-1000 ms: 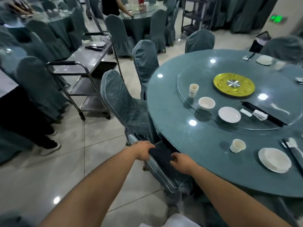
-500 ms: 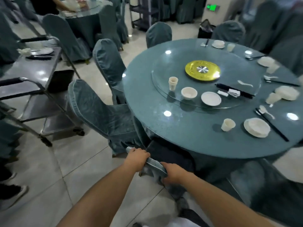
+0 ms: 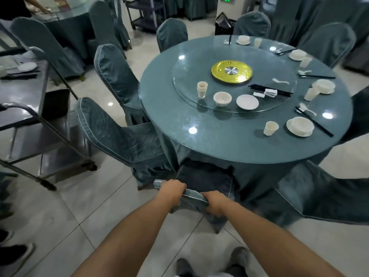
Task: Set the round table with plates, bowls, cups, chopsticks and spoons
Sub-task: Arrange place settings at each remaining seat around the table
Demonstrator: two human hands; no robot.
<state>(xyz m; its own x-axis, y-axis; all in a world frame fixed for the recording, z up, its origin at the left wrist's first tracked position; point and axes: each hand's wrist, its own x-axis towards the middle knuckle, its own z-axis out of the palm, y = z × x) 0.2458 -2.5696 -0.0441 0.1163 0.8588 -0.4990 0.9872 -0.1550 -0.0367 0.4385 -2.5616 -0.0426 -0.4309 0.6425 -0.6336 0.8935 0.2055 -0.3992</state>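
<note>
Teal velvety cover on the chair back (image 3: 194, 196) — left hand (image 3: 171, 189) & right hand (image 3: 214, 202) both curl fingers over its top edge, arms stretched fwd. Round teal glass-topped table (image 3: 229, 144) just beyond: white bowl on plate (image 3: 300, 126) w/ paper cup (image 3: 270, 128) beside; glass turntable (image 3: 199, 76) carries stacked cups (image 3: 202, 89), white bowl (image 3: 222, 98), empty white plate (image 3: 247, 101), black chopsticks (image 3: 259, 87).

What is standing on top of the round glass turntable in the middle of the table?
On the turntable: a gold disc, stacked cups, a bowl, a small plate, black chopsticks, a white spoon. What the bowl and cups hold cannot be seen.
</note>
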